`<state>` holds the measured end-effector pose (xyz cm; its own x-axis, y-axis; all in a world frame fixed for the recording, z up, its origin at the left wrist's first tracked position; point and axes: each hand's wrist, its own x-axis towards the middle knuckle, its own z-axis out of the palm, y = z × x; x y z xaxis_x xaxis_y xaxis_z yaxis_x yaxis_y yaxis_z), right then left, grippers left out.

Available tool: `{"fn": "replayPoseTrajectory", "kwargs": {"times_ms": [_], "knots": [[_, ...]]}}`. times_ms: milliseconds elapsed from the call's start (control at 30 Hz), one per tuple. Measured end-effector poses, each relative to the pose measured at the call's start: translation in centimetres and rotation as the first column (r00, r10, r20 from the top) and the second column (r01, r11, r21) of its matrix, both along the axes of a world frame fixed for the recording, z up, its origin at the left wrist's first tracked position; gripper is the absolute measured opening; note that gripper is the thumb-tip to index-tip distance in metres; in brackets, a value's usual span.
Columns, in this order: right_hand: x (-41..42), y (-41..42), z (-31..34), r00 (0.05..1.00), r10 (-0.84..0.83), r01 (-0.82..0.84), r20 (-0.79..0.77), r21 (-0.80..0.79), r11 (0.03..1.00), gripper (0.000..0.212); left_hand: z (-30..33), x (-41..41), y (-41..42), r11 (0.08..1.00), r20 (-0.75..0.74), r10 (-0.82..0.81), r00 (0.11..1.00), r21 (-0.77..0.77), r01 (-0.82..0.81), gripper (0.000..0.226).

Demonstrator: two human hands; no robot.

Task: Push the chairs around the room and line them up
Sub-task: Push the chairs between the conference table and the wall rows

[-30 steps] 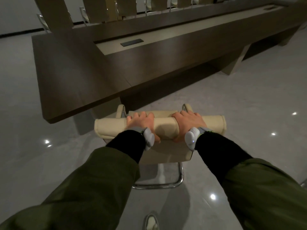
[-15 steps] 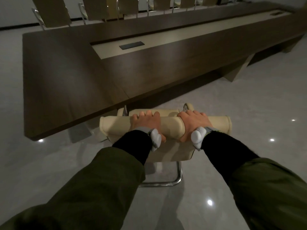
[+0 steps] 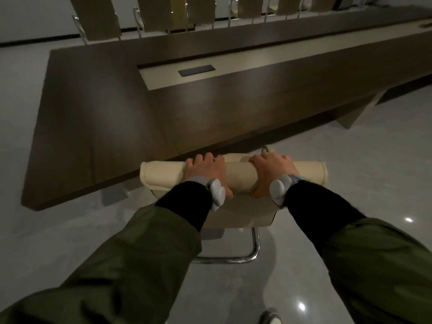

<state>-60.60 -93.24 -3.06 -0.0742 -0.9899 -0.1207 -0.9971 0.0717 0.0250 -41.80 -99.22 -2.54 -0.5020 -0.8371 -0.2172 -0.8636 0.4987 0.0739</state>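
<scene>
A cream padded chair (image 3: 236, 174) with a chrome sled base (image 3: 233, 257) stands right in front of me, its back toward me. My left hand (image 3: 205, 170) grips the rolled top of the backrest left of centre, and my right hand (image 3: 274, 171) grips it right of centre, fingers curled over the far side. The chair's front is tucked under the near edge of the long dark wooden table (image 3: 105, 118); its seat is hidden behind the backrest.
Several more chairs (image 3: 100, 22) stand in a row along the table's far side. A black cable hatch (image 3: 196, 70) sits in the table's pale centre strip. A table leg (image 3: 350, 115) stands at the right. Glossy grey floor (image 3: 339, 164) spreads around. My shoe tip (image 3: 271, 318) shows at the bottom.
The chair has moved forward toward the table with both hands holding its backrest, and its front has slid under the table's edge. The table's corner has shifted in view.
</scene>
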Motion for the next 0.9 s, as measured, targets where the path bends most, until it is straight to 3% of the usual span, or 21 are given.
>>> {"fn": "replayPoseTrajectory", "kwargs": {"times_ms": [333, 900], "knots": [[-6.8, -7.1, 0.0, 0.988, 0.15, -0.152, 0.025, 0.083, 0.985, 0.094, -0.1, -5.8, -4.3, 0.986, -0.023, 0.169, 0.985, 0.002, -0.169, 0.078], [-12.2, -19.0, 0.0, 0.941, 0.333, -0.337, 0.064, 0.073, 0.939, 0.075, -0.7, -10.4, -13.0, 0.946, -0.043, 0.321, 0.946, -0.037, -0.322, 0.086]]}}
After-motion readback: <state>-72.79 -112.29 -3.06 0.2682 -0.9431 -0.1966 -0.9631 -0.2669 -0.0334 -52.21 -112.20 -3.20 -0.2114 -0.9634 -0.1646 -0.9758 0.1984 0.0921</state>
